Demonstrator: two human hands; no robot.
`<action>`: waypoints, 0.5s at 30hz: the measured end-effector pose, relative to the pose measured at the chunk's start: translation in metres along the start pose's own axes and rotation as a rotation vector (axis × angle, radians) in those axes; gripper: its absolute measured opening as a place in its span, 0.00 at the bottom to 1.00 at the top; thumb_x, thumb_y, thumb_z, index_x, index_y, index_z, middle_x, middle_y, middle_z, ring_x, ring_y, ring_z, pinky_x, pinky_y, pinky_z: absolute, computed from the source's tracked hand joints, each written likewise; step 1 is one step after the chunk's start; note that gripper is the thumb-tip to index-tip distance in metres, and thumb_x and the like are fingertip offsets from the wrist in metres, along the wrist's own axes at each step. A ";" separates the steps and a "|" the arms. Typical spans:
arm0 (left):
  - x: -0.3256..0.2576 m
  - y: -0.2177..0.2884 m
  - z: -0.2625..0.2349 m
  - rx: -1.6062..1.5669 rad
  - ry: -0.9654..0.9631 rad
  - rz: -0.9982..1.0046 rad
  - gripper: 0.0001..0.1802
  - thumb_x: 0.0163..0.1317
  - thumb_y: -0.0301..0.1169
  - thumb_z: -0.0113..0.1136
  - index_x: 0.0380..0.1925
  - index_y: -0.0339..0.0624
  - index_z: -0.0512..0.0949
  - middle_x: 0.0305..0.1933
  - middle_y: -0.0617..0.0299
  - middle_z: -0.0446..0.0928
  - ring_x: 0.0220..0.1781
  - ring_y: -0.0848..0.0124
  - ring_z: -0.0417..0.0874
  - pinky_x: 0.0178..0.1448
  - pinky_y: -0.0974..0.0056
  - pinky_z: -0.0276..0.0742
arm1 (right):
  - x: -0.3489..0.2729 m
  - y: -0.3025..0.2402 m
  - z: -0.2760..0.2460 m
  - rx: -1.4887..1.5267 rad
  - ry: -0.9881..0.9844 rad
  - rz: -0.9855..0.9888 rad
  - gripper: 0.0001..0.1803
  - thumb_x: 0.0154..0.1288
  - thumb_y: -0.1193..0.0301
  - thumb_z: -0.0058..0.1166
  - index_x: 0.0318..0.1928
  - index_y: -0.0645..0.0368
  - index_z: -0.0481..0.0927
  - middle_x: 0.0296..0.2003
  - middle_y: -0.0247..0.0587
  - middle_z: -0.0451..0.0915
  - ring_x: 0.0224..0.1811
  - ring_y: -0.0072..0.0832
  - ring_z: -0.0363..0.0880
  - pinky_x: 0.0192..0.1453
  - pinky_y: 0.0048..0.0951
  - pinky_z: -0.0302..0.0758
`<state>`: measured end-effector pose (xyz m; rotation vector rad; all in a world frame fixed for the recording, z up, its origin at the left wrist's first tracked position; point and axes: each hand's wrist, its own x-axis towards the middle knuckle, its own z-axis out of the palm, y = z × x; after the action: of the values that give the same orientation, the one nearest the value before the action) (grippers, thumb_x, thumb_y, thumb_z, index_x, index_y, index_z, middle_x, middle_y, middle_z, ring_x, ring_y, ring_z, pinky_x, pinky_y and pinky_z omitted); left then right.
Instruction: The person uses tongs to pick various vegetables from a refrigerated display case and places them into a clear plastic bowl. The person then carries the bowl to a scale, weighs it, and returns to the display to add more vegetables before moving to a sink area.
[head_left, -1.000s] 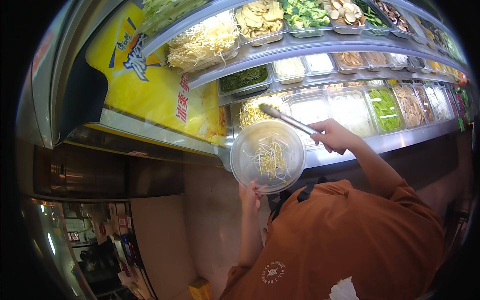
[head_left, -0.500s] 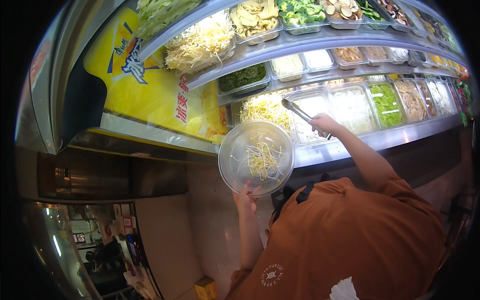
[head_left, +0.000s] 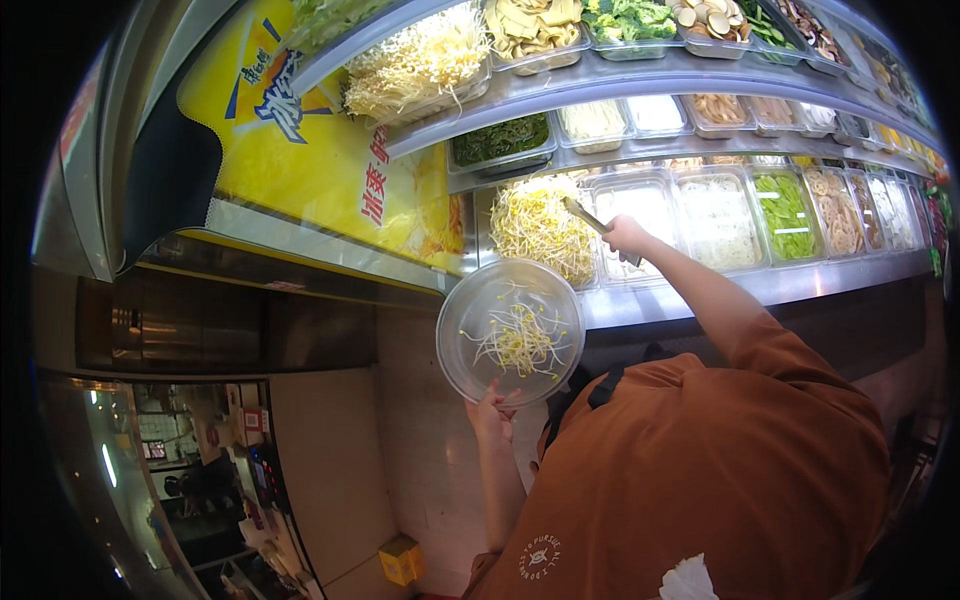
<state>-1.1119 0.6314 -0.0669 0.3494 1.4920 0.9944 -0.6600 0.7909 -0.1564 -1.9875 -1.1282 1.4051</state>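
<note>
Tongs [head_left: 590,218] have swung left onto the bean-sprout tray [head_left: 540,228], my right hand [head_left: 628,237] gripping them. Left hand [head_left: 490,415] pinches the clear bowl [head_left: 510,330] rim, just below that tray.

My left hand [head_left: 490,415] is raised in front of my chest, fingers curled up and closed on a rim, thumb side toward me. Left forearm runs straight down from it toward the lower edge, bare to the elbow. My right hand [head_left: 627,237] is stretched forward and up, well apart from the left, fist closed around a handle, knuckles up. Right arm nearly straight, bare forearm slanting back to my shoulder, short rust-orange sleeve [head_left: 770,350] covering the upper arm.
</note>
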 end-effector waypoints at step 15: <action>0.020 0.009 0.055 0.096 -0.190 -0.007 0.33 0.68 0.25 0.63 0.70 0.50 0.60 0.42 0.55 0.73 0.37 0.46 0.90 0.28 0.54 0.91 | -0.164 -0.035 -0.070 0.290 0.011 -0.163 0.19 0.73 0.74 0.54 0.61 0.67 0.81 0.26 0.36 0.81 0.11 0.21 0.73 0.14 0.26 0.70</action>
<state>-1.0686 0.6716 -0.0667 0.4944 1.3695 0.8608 -0.6314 0.6820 -0.0136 -1.6609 -0.9933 1.3832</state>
